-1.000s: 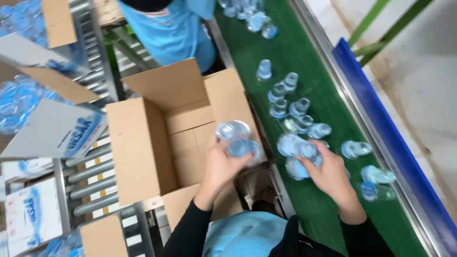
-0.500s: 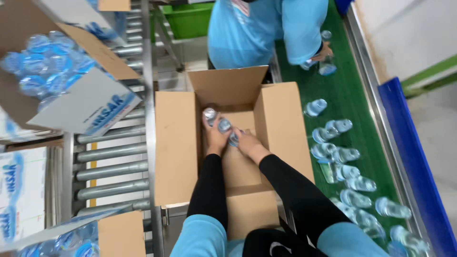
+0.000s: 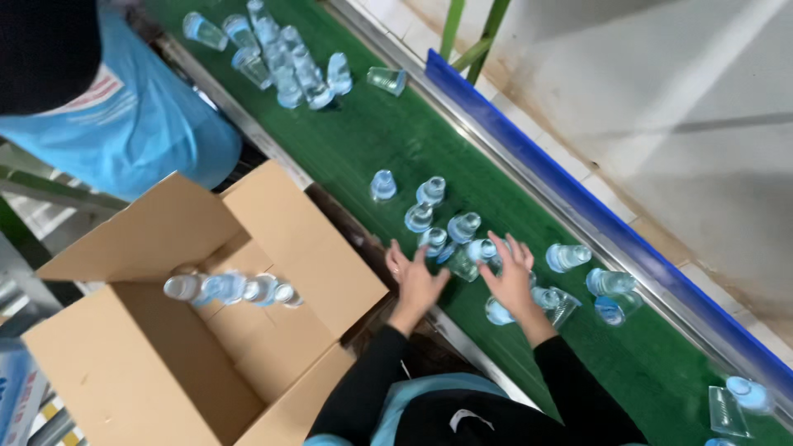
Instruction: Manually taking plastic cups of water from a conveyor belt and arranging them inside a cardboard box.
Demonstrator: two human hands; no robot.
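- My left hand (image 3: 415, 279) and right hand (image 3: 512, 277) have left the cardboard box (image 3: 124, 363); both are spread open, holding nothing, over the sealed water cups (image 3: 462, 239) on the green conveyor belt (image 3: 372, 132).
- A row of cups (image 3: 235, 289) now lies in the box, so I judge another batch is next.
- A co-worker in a blue apron (image 3: 140, 132) stands beyond the box.

Clear plastic cups (image 3: 462, 248), blue-lidded, clustered on green belt (image 3: 372, 140), some tipped.
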